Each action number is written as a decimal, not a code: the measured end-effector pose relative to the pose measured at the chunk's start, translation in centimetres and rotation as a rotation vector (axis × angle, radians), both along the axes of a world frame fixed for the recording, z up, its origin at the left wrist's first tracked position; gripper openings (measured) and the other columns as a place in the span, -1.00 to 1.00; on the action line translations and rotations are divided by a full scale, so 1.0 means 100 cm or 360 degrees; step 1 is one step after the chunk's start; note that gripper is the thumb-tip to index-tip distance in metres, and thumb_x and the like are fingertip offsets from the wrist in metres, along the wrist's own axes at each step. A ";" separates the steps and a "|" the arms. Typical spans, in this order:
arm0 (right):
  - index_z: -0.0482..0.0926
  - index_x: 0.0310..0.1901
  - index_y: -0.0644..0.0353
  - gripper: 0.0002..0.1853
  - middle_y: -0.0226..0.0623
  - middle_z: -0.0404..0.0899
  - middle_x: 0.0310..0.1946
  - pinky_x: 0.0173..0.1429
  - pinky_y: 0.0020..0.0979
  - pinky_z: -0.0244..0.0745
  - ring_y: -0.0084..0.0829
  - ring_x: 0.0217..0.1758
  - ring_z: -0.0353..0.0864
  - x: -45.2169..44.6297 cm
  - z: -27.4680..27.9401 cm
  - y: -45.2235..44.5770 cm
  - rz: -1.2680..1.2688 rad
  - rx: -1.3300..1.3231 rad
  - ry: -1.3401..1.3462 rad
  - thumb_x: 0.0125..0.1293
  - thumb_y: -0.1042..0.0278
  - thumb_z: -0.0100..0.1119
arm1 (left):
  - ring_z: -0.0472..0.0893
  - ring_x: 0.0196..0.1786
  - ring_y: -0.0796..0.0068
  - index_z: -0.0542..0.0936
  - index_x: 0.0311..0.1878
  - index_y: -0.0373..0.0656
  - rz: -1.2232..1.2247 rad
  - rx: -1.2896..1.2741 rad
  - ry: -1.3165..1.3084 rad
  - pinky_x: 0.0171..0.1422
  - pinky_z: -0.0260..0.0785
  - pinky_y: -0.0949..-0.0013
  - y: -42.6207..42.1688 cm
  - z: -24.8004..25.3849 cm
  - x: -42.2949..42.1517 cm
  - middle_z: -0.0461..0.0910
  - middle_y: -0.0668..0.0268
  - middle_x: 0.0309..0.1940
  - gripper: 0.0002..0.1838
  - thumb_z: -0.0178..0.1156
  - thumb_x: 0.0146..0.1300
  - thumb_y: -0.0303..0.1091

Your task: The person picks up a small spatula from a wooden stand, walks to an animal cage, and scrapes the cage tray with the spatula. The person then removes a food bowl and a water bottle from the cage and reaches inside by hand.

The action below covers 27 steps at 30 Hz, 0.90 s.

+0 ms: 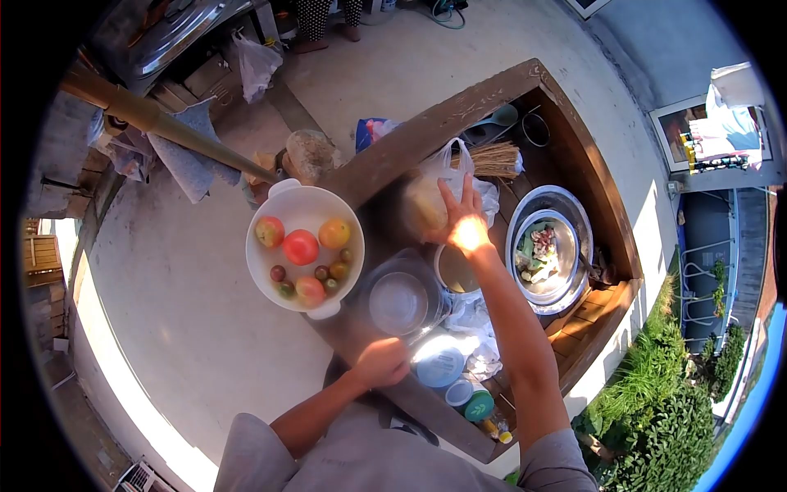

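My right hand [465, 221] reaches over the wooden counter with its fingers spread, at the edge of a thin white plastic bag [479, 182] and beside a blurred pale yellowish item [428, 205]. My left hand [382, 362] is closed near the counter's front edge, just below a clear plastic container [399, 303]; whatever it may hold is hidden. To the left, a white two-handled colander [351, 215] carries red and yellow tomatoes [301, 246] and several small dark ones. A round pale bowl [452, 271] lies partly under my right wrist.
Nested metal bowls [577, 225] with chopped food stand at the right. Straw bristles [496, 160] lie behind the bag. Blue-lidded [438, 363] and green-lidded [479, 405] containers are at the front. A wooden rim [443, 123] edges the counter. A person's feet [310, 46] show at the top.
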State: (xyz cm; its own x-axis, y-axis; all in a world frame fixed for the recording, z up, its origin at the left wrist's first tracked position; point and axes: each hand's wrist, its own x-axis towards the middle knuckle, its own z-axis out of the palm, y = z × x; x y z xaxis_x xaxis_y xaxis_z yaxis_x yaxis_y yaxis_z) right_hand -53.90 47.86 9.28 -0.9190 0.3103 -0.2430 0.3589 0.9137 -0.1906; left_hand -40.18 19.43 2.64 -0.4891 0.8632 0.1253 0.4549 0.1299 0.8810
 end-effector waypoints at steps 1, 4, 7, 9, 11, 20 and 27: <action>0.34 0.31 0.01 -0.10 0.15 0.10 0.39 0.31 -0.02 0.33 0.20 0.32 0.27 -0.007 -0.010 0.004 -0.0028 -0.0051 -0.0034 -0.15 0.02 0.47 | 0.58 -0.41 0.23 0.58 -0.31 -0.16 0.0002 0.0000 0.0005 -0.32 0.45 0.28 0.000 0.001 -0.001 0.56 0.25 -0.44 -0.86 0.22 0.00 -0.51; 0.57 0.07 0.11 -0.32 0.05 0.48 0.11 0.15 -0.13 0.47 0.06 0.06 0.54 -0.025 -0.029 0.022 0.0016 -0.0251 -0.0220 -0.18 0.10 0.46 | 0.58 -0.41 0.23 0.57 -0.31 -0.15 0.0017 0.0020 -0.0012 -0.32 0.45 0.27 -0.001 0.000 0.000 0.55 0.25 -0.45 -0.86 0.22 0.00 -0.51; 0.66 -0.16 0.27 -0.61 -0.25 0.68 -0.38 -0.09 -0.37 0.50 -0.39 -0.31 0.62 -0.011 -0.039 0.049 -0.0095 -0.0723 -0.0012 -0.10 0.34 0.42 | 0.57 -0.42 0.24 0.57 -0.32 -0.15 0.0045 0.0068 -0.0022 -0.33 0.45 0.28 -0.002 -0.002 -0.001 0.54 0.26 -0.45 -0.86 0.21 -0.01 -0.51; 0.65 -0.18 0.32 -0.65 -0.36 0.65 -0.37 -0.11 -0.46 0.46 -0.54 -0.30 0.56 -0.004 -0.042 0.081 -0.0250 -0.0947 0.0092 -0.05 0.39 0.42 | 0.54 -0.42 0.23 0.54 -0.35 -0.16 0.0067 0.0095 -0.0049 -0.32 0.43 0.26 -0.002 -0.003 0.000 0.50 0.24 -0.46 -0.91 0.20 0.02 -0.46; 0.60 -0.06 0.34 -0.61 -0.34 0.66 -0.31 -0.09 -0.49 0.48 -0.57 -0.28 0.58 0.002 -0.041 0.102 -0.0362 -0.1204 0.0325 0.05 0.39 0.38 | 0.50 -0.41 0.20 0.50 -0.41 -0.16 0.0066 0.0107 -0.0109 -0.31 0.39 0.21 -0.001 -0.003 0.002 0.44 0.20 -0.47 -0.89 0.18 0.09 -0.35; 0.59 0.01 0.25 -0.49 -0.14 0.66 -0.14 0.01 -0.33 0.47 -0.31 -0.12 0.63 0.001 -0.055 0.112 -0.0461 -0.1028 0.0202 0.06 0.15 0.41 | 0.56 -0.43 0.26 0.58 -0.32 -0.22 0.0019 0.0090 -0.0034 -0.34 0.44 0.32 0.003 0.001 -0.002 0.53 0.25 -0.47 -0.84 0.22 -0.05 -0.58; 0.54 0.07 0.21 -0.47 0.02 0.55 0.04 0.19 -0.24 0.43 -0.10 0.10 0.56 0.035 -0.038 0.057 -0.0030 -0.0460 0.0841 0.16 0.01 0.24 | 0.58 -0.45 0.22 0.58 -0.30 -0.25 0.0038 0.0144 -0.0093 -0.35 0.45 0.33 0.010 0.003 0.001 0.57 0.19 -0.44 -0.81 0.20 -0.04 -0.65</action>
State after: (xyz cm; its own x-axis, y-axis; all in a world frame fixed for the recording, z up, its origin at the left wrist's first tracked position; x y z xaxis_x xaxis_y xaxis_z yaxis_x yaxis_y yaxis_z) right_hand -50.39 53.60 5.48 -0.9333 0.3173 0.1681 0.1637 0.7925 -0.5874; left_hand -40.08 20.45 2.92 -0.5183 0.8376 0.1727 0.4001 0.0590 0.9146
